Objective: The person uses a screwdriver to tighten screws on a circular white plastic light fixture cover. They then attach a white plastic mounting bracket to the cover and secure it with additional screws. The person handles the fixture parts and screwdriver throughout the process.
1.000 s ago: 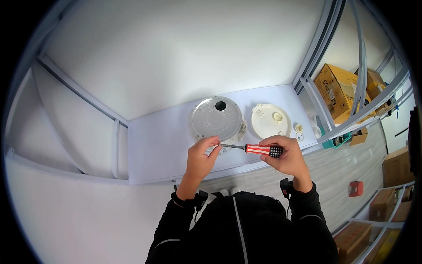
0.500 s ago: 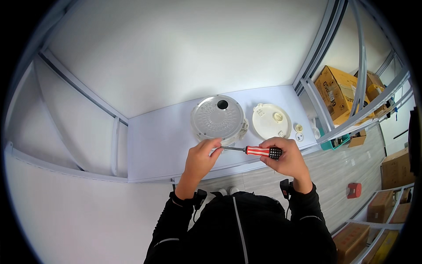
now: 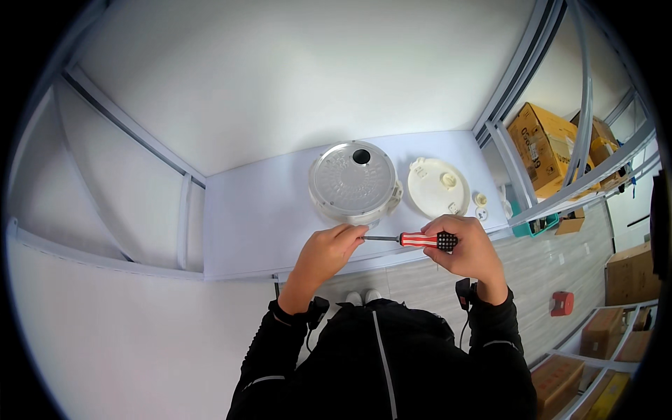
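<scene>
My right hand (image 3: 463,245) is wrapped round the handle of a screwdriver (image 3: 418,240), which has red and white stripes and a dark, white-dotted end. Its metal shaft points left, level above the front of the table. At the shaft's tip, my left hand (image 3: 334,249) pinches thumb and fingers together; anything small between them is hidden. Just beyond the hands lies a round housing (image 3: 353,178) with a silver, patterned top and a dark round hole near its far edge. A cream-white round cover (image 3: 438,187) lies to its right, with a small raised round piece (image 3: 448,180) on it.
Two small pale parts, a round cap (image 3: 479,199) and a flat disc (image 3: 481,213), lie right of the cover on the white table (image 3: 245,217). Grey frame posts (image 3: 514,164) stand at the right. Beyond them are cardboard boxes (image 3: 542,150), a teal bin (image 3: 525,225) and a red stool (image 3: 562,303).
Both hands and the screwdriver have shifted slightly right in view. The housing and cover also appear a little to the right, as the view has moved. The left fingers have drawn closer together.
</scene>
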A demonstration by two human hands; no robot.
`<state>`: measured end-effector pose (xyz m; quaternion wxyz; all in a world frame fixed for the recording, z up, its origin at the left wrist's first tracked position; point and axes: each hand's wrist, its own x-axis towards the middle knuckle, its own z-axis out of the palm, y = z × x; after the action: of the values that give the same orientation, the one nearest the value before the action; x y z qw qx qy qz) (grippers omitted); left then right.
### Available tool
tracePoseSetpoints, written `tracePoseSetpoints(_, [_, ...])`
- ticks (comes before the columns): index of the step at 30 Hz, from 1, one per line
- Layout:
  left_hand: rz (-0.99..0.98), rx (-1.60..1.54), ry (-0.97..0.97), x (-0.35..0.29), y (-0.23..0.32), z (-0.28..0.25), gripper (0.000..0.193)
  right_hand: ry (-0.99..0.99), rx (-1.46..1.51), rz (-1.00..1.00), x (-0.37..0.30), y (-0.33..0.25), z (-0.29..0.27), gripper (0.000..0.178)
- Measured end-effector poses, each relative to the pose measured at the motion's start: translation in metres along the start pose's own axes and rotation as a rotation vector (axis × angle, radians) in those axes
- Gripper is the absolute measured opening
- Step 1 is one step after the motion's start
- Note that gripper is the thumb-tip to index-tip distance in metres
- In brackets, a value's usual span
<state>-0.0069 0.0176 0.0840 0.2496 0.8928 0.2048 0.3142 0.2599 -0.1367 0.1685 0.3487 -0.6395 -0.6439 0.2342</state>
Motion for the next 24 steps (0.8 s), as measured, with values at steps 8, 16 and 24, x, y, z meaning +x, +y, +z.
tracePoseSetpoints(8, [0.051, -0.023, 0.109, -0.001, -0.004, 0.0, 0.019, 0.114, 0.114, -0.152, 0.002, -0.009, 0.0, 0.043])
tracePoseSetpoints(16, [0.031, -0.085, 0.312, 0.016, -0.023, 0.03, 0.02, 0.392, 0.559, -0.217, 0.028, 0.001, 0.025, 0.054])
tracePoseSetpoints(24, [-0.091, -0.114, 0.314, 0.018, -0.04, 0.05, 0.029, 0.462, 0.257, -0.363, 0.07, -0.01, 0.044, 0.056])
